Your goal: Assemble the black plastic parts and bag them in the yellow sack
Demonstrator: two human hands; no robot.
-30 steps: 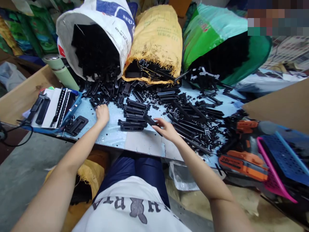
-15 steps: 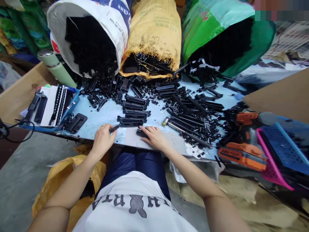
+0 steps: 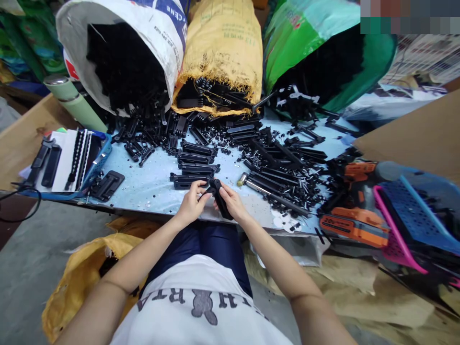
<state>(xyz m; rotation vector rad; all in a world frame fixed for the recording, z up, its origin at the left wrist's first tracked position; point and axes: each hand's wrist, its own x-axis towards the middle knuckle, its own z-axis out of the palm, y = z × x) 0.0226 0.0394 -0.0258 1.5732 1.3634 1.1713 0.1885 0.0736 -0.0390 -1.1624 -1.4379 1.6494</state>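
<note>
Just below center of the frame (head cam), R hand (image 3: pixel 233 203) has fingers clamped on a long blk part (image 3: pixel 223 206), tilted, near the front edge of the blue tabletop (image 3: pixel 143 184). L hand (image 3: pixel 192 205) has fingertips bent in at the part's upper end; can't tell if they're pinching it or a separate pc, too dark tbh. Mid-frame, a row of blk assemblies (image 3: pixel 197 168) lies one behind another. Right of center: hammer (image 3: pixel 259 187) beside a heap of blk pcs (image 3: pixel 291 167) w/ screws. Orange drill (image 3: pixel 354 226) lower right. Up top, white sack (image 3: pixel 172 50), yellow sack (image 3: pixel 223 45), green sack (image 3: pixel 298 40), all w/ blk stuff inside.
</note>
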